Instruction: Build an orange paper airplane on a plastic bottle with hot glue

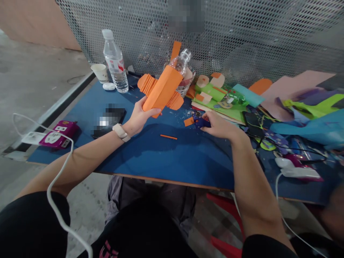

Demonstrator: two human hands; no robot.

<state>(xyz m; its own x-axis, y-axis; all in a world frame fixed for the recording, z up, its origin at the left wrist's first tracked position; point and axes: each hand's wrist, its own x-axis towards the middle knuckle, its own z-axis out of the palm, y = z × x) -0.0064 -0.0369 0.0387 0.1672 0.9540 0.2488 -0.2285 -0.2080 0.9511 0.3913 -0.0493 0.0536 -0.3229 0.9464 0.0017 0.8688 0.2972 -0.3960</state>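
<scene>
My left hand is closed round the lower end of a clear plastic bottle wrapped in orange paper. Pleated orange paper fins stick out on both sides, and a flat orange strip rises behind the bottle's neck. My right hand has its fingers curled on a dark blue tool that looks like a glue gun, resting at the table and partly hidden by the fingers. Beside it lies a small orange paper piece. A thin orange strip lies between my hands.
Left on the blue table stand a water bottle, a paper cup, a dark phone and a purple power strip. Coloured paper and cables crowd the right. A metal mesh panel borders the back.
</scene>
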